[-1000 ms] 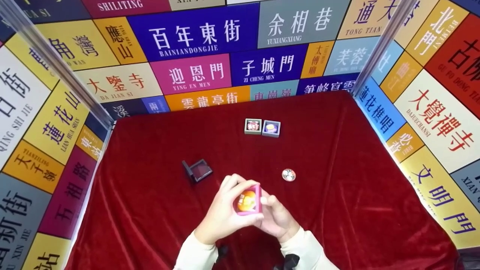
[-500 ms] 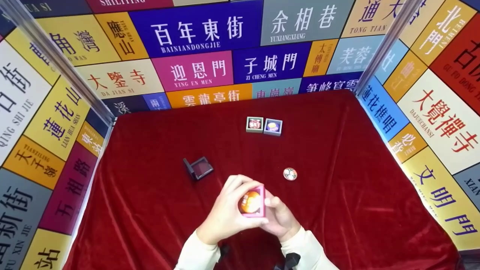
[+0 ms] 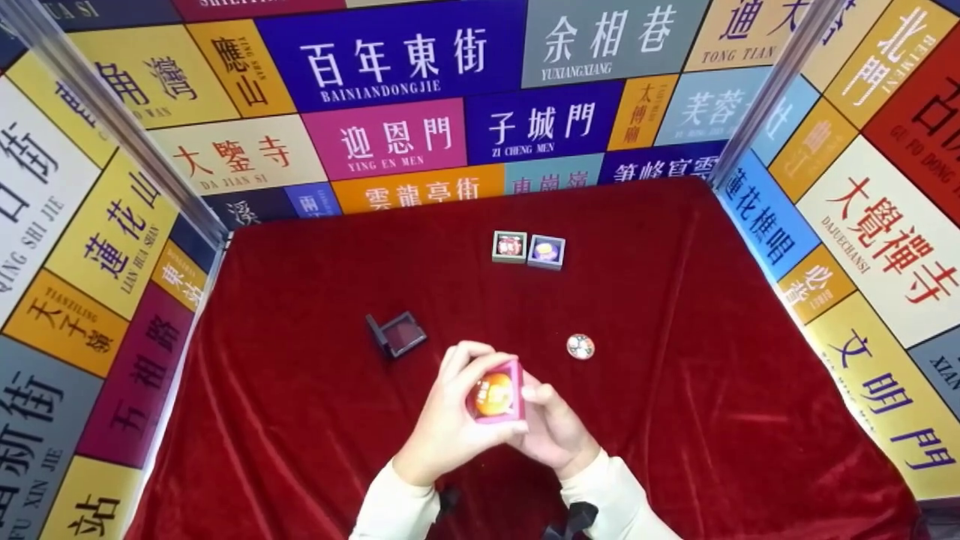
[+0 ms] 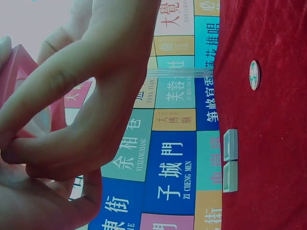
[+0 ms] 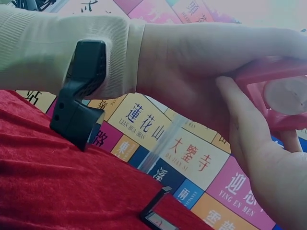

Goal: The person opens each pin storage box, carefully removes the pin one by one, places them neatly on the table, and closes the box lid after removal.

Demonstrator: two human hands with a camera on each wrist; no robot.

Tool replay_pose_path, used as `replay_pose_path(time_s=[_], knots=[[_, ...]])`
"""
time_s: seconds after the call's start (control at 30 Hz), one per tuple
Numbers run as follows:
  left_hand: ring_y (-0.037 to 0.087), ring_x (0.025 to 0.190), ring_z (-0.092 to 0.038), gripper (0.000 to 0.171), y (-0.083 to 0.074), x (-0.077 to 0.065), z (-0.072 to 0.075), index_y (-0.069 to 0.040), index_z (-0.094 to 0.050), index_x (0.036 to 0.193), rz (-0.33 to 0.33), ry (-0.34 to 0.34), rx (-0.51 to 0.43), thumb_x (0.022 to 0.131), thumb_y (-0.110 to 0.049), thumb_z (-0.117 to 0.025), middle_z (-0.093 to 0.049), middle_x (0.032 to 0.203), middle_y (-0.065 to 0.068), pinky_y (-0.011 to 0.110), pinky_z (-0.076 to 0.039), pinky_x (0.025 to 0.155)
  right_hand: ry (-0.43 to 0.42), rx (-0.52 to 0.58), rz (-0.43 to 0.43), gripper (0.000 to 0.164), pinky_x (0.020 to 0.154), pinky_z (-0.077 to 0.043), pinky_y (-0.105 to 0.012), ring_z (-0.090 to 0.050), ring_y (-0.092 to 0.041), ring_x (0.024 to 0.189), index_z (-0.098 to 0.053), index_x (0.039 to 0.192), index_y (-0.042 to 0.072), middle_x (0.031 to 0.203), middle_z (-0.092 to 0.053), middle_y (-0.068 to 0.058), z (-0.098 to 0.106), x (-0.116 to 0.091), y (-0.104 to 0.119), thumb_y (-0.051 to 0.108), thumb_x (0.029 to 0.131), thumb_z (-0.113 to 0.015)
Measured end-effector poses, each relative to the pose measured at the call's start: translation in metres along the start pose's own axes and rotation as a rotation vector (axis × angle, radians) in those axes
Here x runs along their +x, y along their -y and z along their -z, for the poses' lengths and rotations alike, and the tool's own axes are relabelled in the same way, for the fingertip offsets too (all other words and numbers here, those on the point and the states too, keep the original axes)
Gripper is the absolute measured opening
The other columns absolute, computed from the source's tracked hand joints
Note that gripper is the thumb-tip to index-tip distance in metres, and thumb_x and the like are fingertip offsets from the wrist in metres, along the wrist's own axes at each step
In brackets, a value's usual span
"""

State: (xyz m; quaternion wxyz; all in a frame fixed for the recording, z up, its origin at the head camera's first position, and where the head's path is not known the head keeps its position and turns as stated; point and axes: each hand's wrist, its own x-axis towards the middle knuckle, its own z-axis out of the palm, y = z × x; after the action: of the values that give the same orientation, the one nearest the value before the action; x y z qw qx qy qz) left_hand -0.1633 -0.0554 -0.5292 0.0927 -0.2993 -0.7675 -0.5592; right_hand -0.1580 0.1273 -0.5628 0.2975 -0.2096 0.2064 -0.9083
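Both hands hold a small pink square box (image 3: 517,391) with a round orange disc (image 3: 494,395) inside it. My left hand (image 3: 448,424) grips the box from the left, its index finger along the top edge and thumb under the bottom edge. On the other side, my right hand (image 3: 553,431) has its thumb against the frame's right side, its other fingers mostly hidden behind. The right hand (image 4: 108,76) also shows reaching around the box in the left wrist view. In the right wrist view, the box's pink frame (image 5: 261,91) sits between the two hands.
A dark box with its lid up (image 3: 403,335) stands on the red cloth (image 3: 300,420) to the left. A round patterned disc (image 3: 580,346) lies at right. Two small boxes, one greenish (image 3: 510,246) and one grey (image 3: 546,252), sit side by side at the back. Printed panels (image 3: 390,60) wall the cloth.
The hands dip slightly, then rise again with the pink box, which tilts a little. Both hands keep the same grip. The things on the cloth have not moved.
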Motion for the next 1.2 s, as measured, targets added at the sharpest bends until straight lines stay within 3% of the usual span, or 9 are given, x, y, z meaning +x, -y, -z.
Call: replay_pose_path(time_s=[0.37,0.57,0.7,0.93,1.2], knots=[[0.022,0.132,-0.048,0.074,-0.004,0.002,0.003,-0.023,-0.066,0.147,0.012,-0.022,-0.036,0.081,-0.028,-0.098,-0.054,0.138,-0.005,0.04,-0.049,0.106,-0.022,0.03,0.027,0.046,0.105,-0.054,-0.039,-0.064,-0.027,0.127,-0.057,0.151,0.014,0.142,-0.064,-0.011,0.0,-0.001,-0.004,0.023,0.106,-0.061],[0.024,0.131,-0.053,0.075,-0.003,0.003,0.007,-0.022,-0.063,0.151,0.054,-0.039,-0.137,0.084,-0.027,-0.095,-0.053,0.139,0.0,0.042,-0.048,0.108,-0.033,0.024,0.035,0.045,0.11,-0.051,-0.047,-0.065,-0.028,0.126,-0.056,0.153,0.013,0.141,-0.064,-0.012,0.001,0.0,-0.002,0.023,0.108,-0.058],[0.025,0.131,-0.054,0.076,-0.002,0.004,0.018,-0.021,-0.062,0.153,0.07,-0.03,-0.164,0.085,-0.023,-0.094,-0.056,0.139,0.001,0.045,-0.045,0.112,-0.051,0.048,0.035,0.049,0.115,-0.047,-0.052,-0.063,-0.031,0.131,-0.053,0.156,0.012,0.147,-0.061,-0.014,0.0,0.0,0.001,0.022,0.109,-0.059],[0.026,0.122,-0.06,0.079,0.002,0.004,0.04,-0.017,-0.059,0.154,0.093,0.031,-0.186,0.084,-0.02,-0.096,-0.062,0.136,-0.001,0.045,-0.053,0.103,-0.07,0.117,0.014,0.051,0.117,-0.044,-0.054,-0.06,-0.036,0.136,-0.05,0.158,0.011,0.155,-0.055,-0.019,0.004,-0.001,0.007,0.025,0.109,-0.057],[0.042,0.126,-0.061,0.082,0.003,0.0,0.042,-0.011,-0.057,0.15,0.116,-0.038,-0.365,0.079,-0.001,-0.097,-0.064,0.139,0.018,0.043,-0.054,0.106,-0.077,0.174,0.034,0.048,0.117,-0.043,-0.056,-0.057,-0.041,0.139,-0.052,0.158,0.012,0.155,-0.053,-0.02,0.007,-0.002,0.011,0.022,0.111,-0.056]])
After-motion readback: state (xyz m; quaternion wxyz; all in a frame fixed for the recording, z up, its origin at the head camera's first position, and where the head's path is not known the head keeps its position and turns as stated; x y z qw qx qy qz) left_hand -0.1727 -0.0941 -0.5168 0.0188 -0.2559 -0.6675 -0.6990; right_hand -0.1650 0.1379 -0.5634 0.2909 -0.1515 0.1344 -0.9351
